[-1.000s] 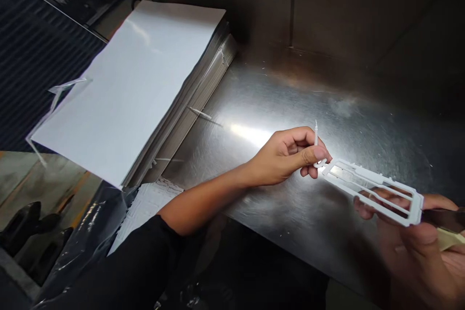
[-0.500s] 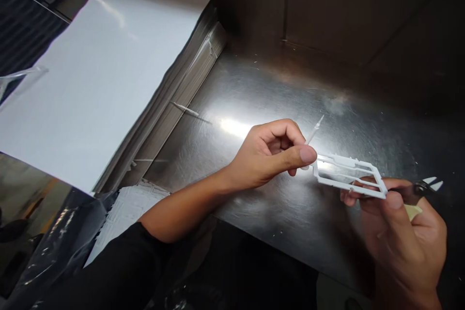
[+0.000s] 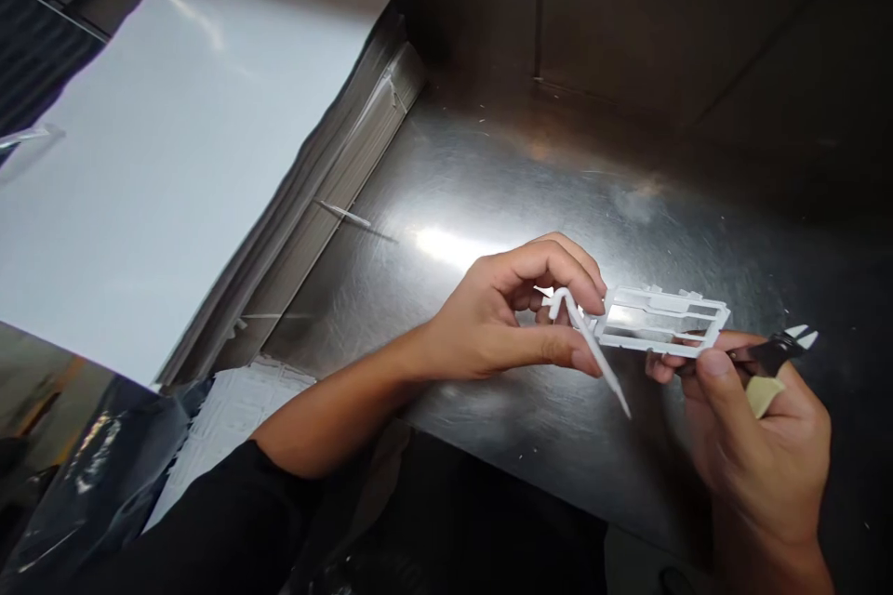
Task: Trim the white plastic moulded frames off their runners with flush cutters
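My left hand is closed, thumb and fingers pinching the left end of a white moulded plastic frame. A bent white sprue-like stem comes out at these fingers, its pointed tip slanting down to the right. At the frame's other end, my right hand grips the corner between thumb and fingers. That same hand also keeps hold of a pair of nippers; their jaws point to the upper right and a pale yellow handle part shows by the palm. Both hands hold the frame above the metal table.
To the left lies a thick stack of white sheets. Thin white plastic pieces stick out along its side. A pile of white plastic parts lies beside my left forearm, near dark plastic film. Small scraps dot the scratched metal table.
The frame has turned in my hands, and the thin stem that pointed up now points down to the right. My right hand with the nippers has shifted slightly left.
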A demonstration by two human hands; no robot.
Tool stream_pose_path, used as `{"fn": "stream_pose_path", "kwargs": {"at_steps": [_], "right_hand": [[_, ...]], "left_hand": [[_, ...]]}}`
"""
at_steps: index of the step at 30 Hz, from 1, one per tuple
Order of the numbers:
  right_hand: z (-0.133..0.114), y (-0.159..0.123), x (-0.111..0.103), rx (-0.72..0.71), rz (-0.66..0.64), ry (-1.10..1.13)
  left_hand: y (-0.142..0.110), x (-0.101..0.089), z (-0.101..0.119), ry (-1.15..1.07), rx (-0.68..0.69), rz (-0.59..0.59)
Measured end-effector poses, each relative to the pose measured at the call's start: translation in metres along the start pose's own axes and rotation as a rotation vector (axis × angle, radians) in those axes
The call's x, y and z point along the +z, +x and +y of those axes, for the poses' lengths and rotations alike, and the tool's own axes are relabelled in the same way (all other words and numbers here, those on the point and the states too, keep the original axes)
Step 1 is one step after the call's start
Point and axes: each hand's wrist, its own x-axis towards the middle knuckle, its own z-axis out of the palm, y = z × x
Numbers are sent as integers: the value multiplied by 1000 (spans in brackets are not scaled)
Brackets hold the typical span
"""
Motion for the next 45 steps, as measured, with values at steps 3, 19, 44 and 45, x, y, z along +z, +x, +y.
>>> {"fn": "stream_pose_path", "kwargs": {"at_steps": [3,19,44,45], "right_hand": [[2,6,0,-27,10,31],[1,0,1,0,61,-414],[-5,-3,13,119,-48,-362],[-5,-2,12,95,-57,-363]], "left_hand": [[-2,-2,0,15,-4,-83],[-6,10,-4,178,144,14],[-10,14,-11,469,410,68],[-10,13,-11,474,415,65]]}}
